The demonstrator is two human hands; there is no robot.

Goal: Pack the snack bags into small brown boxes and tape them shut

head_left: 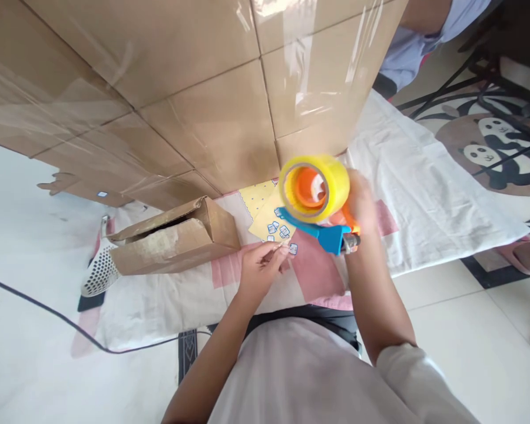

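My right hand (pixel 363 203), blurred by motion, grips a tape dispenser (pixel 331 238) with blue and orange parts. It carries a wide roll of yellow tape (pixel 338 187) and is raised above the cloth-covered surface. My left hand (pixel 261 266) is lower and to the left, thumb and fingers pinched together on something thin and pale that I cannot make out. Just beyond those fingertips lies a pale yellow sheet (pixel 260 229) with several small blue-edged pieces (pixel 284 231) on it. One such piece (pixel 293 249) lies close to my left fingertips.
Taped cardboard boxes (pixel 212 118) form a wall in front of me. Left of my hands lies a worn carton (pixel 172 244), with a white perforated object (pixel 100 271) past it. A dark cable (pixel 70 321) crosses at left. Another person's clothing (pixel 406 59) shows at upper right.
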